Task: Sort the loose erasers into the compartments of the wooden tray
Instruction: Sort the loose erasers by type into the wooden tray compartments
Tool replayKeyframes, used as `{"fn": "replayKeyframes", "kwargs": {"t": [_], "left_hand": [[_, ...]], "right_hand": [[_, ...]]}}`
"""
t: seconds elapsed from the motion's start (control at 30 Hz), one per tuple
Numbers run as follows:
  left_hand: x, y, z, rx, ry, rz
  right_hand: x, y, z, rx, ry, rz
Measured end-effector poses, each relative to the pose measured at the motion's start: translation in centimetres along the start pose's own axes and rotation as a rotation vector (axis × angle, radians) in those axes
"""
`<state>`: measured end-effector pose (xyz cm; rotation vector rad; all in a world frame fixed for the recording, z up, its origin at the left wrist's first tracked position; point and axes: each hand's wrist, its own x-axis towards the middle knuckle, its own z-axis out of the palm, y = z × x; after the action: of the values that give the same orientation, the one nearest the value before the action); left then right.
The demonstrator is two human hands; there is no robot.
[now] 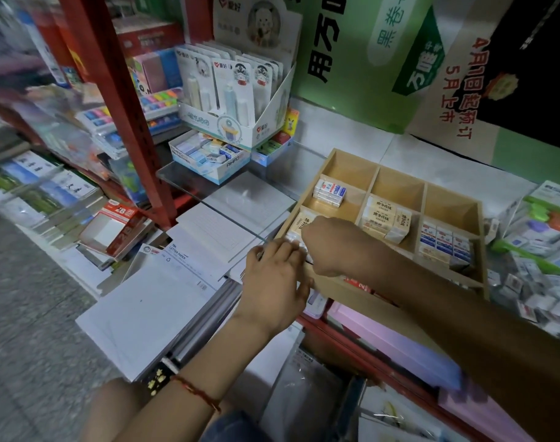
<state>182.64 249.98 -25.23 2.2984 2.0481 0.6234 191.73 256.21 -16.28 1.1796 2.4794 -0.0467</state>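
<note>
Wooden tray (339, 290): near-left compartment holds cream erasers (299, 223). A wrapped eraser (294, 240) lies on them at the left wall, between my hands. Right hand (323, 247), at its 3 o'clock: fingers curled down and closed on it. Left hand (273, 282), at its 7 o'clock: fingers nearly straight, tips touching it. Loose erasers (533, 291) are piled at the tray's 3 o'clock.

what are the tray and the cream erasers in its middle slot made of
Tray: looks like pale unpainted wood or plywood, matte, with plain cut edges. Cream erasers: printed paper sleeves, seemingly under clear glossy film going by the sheen; the eraser itself is hidden.
</note>
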Motion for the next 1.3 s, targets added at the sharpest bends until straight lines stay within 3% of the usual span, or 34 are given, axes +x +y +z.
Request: {"fn": "replayKeyframes", "kwargs": {"t": [0.2, 0.33, 0.53, 0.67, 0.87, 1.13, 1.3], "left_hand": [[-0.2, -0.1, 0.2, -0.012, -0.004, -0.010], [-0.5, -0.2, 0.6, -0.005, 0.029, 0.001], [-0.5, -0.4, 0.9, -0.039, 0.042, 0.014], [-0.6, -0.5, 0.8, -0.165, 0.003, -0.006], [-0.9, -0.6, 1.3, -0.143, 0.026, 0.011], [-0.9, -0.7, 1.2, -0.177, 0.032, 0.009], [-0.9, -0.3, 0.2, -0.237, -0.058, -0.019]], "right_hand": [[2.1, 0.7, -0.5, -0.141, -0.192, -0.074], [3.2, 1.6, -0.6, -0.058, -0.272, -0.040], [1.5, 1.6, -1.4, -0.049, -0.080, 0.008], [0.2, 3.4, -1.6, 0.131, 0.002, 0.017], [-0.8, 3.6, 1.4, 0.392, 0.058, -0.032], [-1.0, 2.4, 2.1, 0.278, 0.038, 0.024], [-1.3, 1.4, 0.8, 0.215, 0.092, 0.049]]}}
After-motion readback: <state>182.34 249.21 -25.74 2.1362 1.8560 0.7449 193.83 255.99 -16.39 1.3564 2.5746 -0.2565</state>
